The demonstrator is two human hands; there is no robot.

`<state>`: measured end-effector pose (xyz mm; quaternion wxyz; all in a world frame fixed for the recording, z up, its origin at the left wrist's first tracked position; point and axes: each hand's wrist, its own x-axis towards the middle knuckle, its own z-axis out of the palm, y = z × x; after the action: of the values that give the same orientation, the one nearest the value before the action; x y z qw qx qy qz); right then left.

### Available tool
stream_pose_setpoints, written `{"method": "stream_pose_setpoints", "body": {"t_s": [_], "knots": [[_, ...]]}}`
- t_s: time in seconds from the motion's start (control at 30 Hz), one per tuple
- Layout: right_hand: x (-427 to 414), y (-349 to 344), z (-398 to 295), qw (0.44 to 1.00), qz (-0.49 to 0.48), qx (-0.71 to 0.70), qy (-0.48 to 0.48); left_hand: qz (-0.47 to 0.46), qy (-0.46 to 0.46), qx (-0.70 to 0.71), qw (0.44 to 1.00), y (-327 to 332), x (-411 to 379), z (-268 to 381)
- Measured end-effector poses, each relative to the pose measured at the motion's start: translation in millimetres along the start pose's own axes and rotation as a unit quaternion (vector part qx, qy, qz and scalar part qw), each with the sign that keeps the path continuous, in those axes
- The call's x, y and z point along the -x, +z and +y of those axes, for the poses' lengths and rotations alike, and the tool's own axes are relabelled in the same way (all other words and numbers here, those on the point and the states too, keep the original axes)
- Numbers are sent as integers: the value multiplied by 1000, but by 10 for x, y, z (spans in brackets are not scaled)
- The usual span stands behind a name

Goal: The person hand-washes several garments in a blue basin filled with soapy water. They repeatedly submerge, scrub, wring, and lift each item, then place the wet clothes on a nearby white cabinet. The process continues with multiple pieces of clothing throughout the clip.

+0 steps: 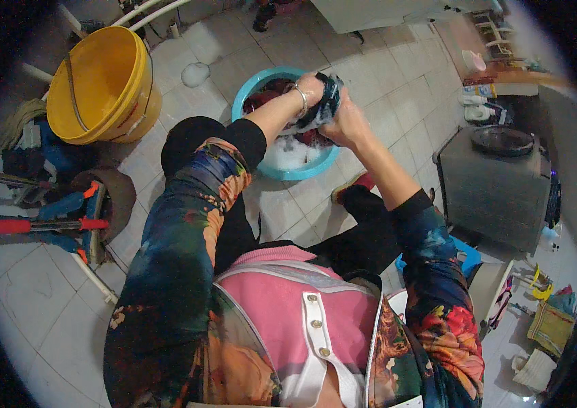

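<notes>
A round light-blue plastic basin (293, 173) stands on the tiled floor, holding dark red cloth (263, 99) and white suds (288, 152). Over its right side, my left hand (310, 94), with a bracelet at the wrist, grips a wet, dark, foamy cloth (328, 99) from the left. From the right my right hand (344, 120) grips the same cloth lower down. Its fingers are partly hidden behind the cloth. The cloth is bunched between both hands.
A yellow plastic bucket (143, 109) stands at the upper left, above a mop with red and orange parts (96, 224). Foam (195, 75) lies on the tiles near the basin. A dark cabinet-like box (492, 188) with a round black lid (501, 140) is at the right.
</notes>
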<state>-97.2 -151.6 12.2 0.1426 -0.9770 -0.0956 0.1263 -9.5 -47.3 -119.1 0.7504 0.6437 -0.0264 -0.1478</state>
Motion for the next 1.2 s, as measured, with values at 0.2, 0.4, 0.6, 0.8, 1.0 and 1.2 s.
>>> {"method": "stream_pose_setpoints", "body": {"t_s": [0.2,0.4,0.6,0.8,1.0,1.2], "knots": [[-39,21,3,1000,1,-6,14,31,-114,-16,993,63,202,352],[122,135,499,757,-126,-637,73,61,131,-205,968,-250,279,624],[332,230,703,909,-57,-412,25,15,69,-126,990,-225,400,649],[173,212,371,875,126,-466,-42,-148,-107,344,921,-117,603,1180],[76,-1112,524,890,260,-373,-45,-262,-35,316,911,-384,760,1596],[-321,-3810,72,828,443,-309,-151,-171,-72,152,971,-624,739,1552]]}}
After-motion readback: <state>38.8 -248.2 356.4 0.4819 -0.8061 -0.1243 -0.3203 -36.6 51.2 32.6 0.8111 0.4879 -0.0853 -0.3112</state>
